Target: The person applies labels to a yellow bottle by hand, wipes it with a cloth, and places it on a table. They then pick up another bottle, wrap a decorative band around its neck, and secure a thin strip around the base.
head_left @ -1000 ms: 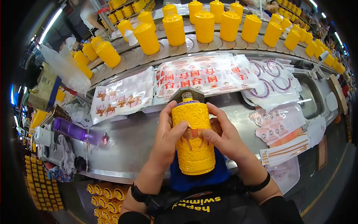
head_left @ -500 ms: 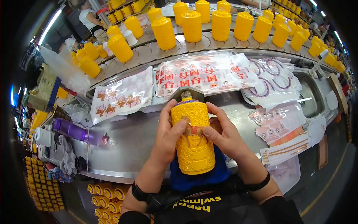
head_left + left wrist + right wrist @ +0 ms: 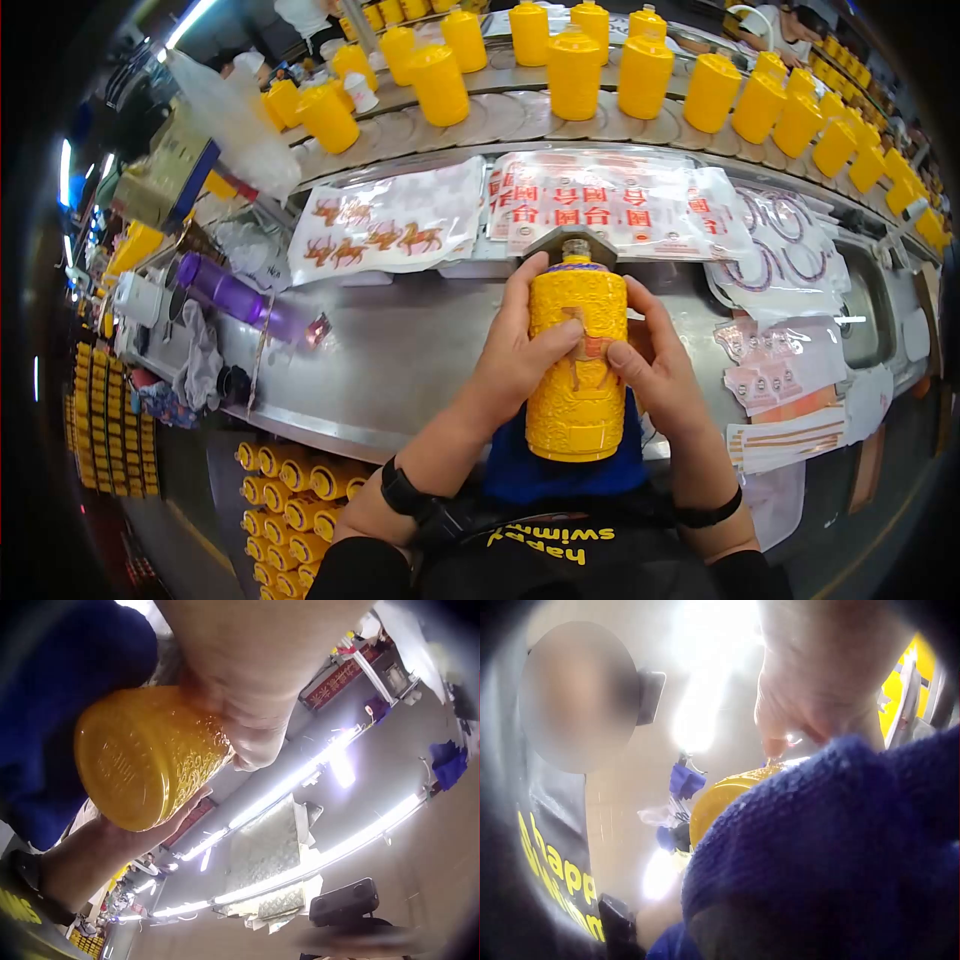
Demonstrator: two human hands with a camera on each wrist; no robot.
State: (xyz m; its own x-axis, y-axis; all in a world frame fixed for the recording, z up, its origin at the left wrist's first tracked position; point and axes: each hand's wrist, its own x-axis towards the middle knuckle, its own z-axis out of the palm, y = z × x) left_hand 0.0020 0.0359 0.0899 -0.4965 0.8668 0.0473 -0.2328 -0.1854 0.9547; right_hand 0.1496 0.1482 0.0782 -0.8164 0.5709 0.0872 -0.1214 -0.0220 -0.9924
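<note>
In the head view a yellow embossed bottle point(image 3: 577, 410) with a clear neck leans over the near edge of the steel table. A brown-and-red animal decal point(image 3: 592, 348) lies on its front, partly covered by the left thumb. The left hand point(image 3: 522, 345) grips the bottle's left side, thumb pressed on the decal. On the opposite side the right hand point(image 3: 662, 372) holds it, thumb at the decal's right edge. Blue cloth point(image 3: 505, 455) lies beneath. The left wrist view shows the bottle's round base point(image 3: 120, 772); blue cloth point(image 3: 817, 847) hides much of it in the right wrist view.
Decal sheets with brown antlered animals point(image 3: 390, 215) and red characters point(image 3: 600, 205) lie along the table's back. Behind them, yellow bottles point(image 3: 575, 80) stand on a conveyor point(image 3: 480, 115). A purple bottle point(image 3: 225, 285) lies left; strip sheets point(image 3: 790, 440) lie right. Bottles fill the lower left point(image 3: 290, 500).
The head view has turned left, so the table appears farther right. The left thumb has slid inward across the decal. Both hands keep hold of the bottle, and bottles on the conveyor have shifted.
</note>
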